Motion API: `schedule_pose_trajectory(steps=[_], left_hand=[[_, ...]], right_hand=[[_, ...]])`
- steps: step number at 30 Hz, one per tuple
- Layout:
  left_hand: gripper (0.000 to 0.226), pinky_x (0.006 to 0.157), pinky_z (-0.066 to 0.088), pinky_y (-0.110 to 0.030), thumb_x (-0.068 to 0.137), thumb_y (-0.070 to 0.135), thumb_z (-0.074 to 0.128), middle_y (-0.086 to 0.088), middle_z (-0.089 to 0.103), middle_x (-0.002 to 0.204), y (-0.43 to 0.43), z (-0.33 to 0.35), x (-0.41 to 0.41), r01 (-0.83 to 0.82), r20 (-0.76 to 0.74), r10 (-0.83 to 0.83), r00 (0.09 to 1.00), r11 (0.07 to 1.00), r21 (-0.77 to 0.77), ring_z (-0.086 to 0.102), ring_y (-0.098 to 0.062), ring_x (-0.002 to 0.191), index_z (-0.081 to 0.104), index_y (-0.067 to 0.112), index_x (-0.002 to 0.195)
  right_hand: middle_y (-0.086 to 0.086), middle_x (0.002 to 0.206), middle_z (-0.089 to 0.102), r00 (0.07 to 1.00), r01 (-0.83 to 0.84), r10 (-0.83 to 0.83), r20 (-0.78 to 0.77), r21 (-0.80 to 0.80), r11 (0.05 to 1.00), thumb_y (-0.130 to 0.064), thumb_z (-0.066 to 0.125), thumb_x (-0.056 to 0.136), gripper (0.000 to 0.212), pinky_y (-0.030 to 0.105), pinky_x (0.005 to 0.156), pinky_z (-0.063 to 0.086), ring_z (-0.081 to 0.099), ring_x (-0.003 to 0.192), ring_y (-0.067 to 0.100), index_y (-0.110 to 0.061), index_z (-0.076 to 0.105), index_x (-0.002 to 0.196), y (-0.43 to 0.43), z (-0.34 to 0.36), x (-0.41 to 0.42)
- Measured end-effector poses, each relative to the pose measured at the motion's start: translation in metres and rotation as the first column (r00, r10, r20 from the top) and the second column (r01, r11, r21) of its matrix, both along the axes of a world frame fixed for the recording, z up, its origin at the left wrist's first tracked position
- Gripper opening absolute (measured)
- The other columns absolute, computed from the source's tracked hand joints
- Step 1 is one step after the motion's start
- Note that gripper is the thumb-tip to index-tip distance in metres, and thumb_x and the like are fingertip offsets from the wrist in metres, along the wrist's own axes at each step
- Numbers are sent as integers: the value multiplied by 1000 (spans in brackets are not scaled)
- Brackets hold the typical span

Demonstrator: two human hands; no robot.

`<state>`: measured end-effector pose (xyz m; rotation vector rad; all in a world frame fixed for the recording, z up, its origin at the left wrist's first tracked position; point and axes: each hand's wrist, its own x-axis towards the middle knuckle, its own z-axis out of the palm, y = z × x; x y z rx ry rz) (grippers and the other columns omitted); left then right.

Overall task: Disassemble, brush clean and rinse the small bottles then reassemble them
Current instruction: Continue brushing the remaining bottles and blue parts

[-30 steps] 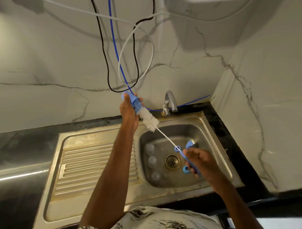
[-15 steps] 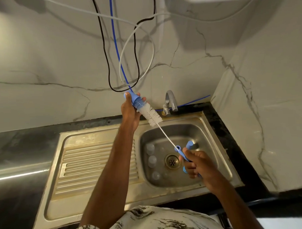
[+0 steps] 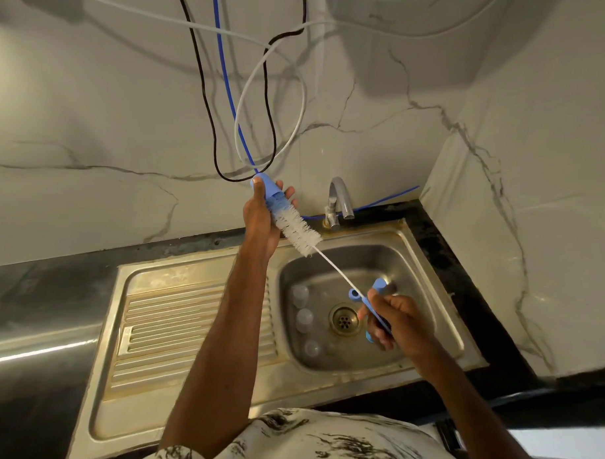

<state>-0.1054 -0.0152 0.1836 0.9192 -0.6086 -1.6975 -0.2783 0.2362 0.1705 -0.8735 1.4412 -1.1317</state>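
- A small blue bottle part is held up just above the middle of the frame, in front of the marble wall.
- The left hand grips it, thumb and fingers curled round its sides.
- The white bristle head of a bottle brush sits at its open end. How far in it reaches cannot be told.
- The right hand, lower right, has its fingers curled round the blue brush handle.
- Three clear small bottles stand in the sink basin, left of the drain.
- A tap stands behind the basin, and cables hang from above.
- Risk: the long thin stem could flex and flick water at the cables, or a wet grip could let the part drop.
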Motion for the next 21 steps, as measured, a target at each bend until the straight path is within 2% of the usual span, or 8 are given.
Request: schedule_pose_trajectory(steps=[2,5,7,9,11,14,18,21], left_hand=[[62,86,59,-43,100,44,58,-8,72,113,1,3,-1,-16,-1,16,1000,1000,-11,73,-26,103,49,2,144],[58,90,59,-45,100,42,59,-9,72,109,3,4,-4,-51,14,51,999,999,-18,74,-26,97,51,2,141],[54,89,60,-44,101,41,58,-8,72,110,4,2,-4,-41,23,41,999,999,-16,73,-25,98,51,4,141],[52,85,61,-41,103,39,56,-7,71,114,5,2,-5,-32,17,32,999,999,-14,72,-24,100,50,5,142],[53,80,61,-38,103,39,55,-8,70,117,4,3,-5,-33,8,33,999,999,-18,72,-24,99,49,5,144],[55,79,62,-38,103,39,55,-9,70,117,2,8,-8,-42,16,42,999,999,-26,73,-24,97,47,5,146],[54,80,62,-39,103,39,55,-9,71,113,1,6,-7,-63,48,65,997,997,-41,73,-23,93,48,5,144],[52,80,61,-38,102,39,56,-9,70,114,1,0,-5,-47,60,49,997,998,-35,71,-23,93,52,3,139]], right_hand=[[5,63,64,989,50,-53,-137,-25,998,-45,64,91,33,27,42,39,51,50,20,-14,74,88,1,-5,-1],[-5,80,76,882,177,-242,-405,-191,966,-30,84,81,17,29,60,58,71,72,12,-21,76,93,3,-9,-6],[-3,76,77,866,199,-297,-403,-267,943,-19,80,86,4,31,61,58,72,67,13,-16,77,88,2,-5,-6],[3,66,73,898,164,-245,-364,-240,957,-16,70,95,17,34,54,54,66,54,24,-11,76,80,1,-3,-5],[7,58,65,965,101,-125,-229,-113,988,-20,58,103,32,33,46,44,52,45,28,-7,75,79,-1,-2,-4],[11,58,54,998,29,-26,-62,57,998,-35,53,103,40,23,40,32,43,43,15,-5,73,86,-2,-1,-1],[3,69,72,947,159,-169,-271,-60,985,-38,84,78,32,24,46,49,63,53,13,-9,74,86,-3,-5,4],[3,67,73,888,181,-241,-391,-184,966,-26,82,84,20,28,56,57,69,56,17,-10,73,77,-3,-7,1]])
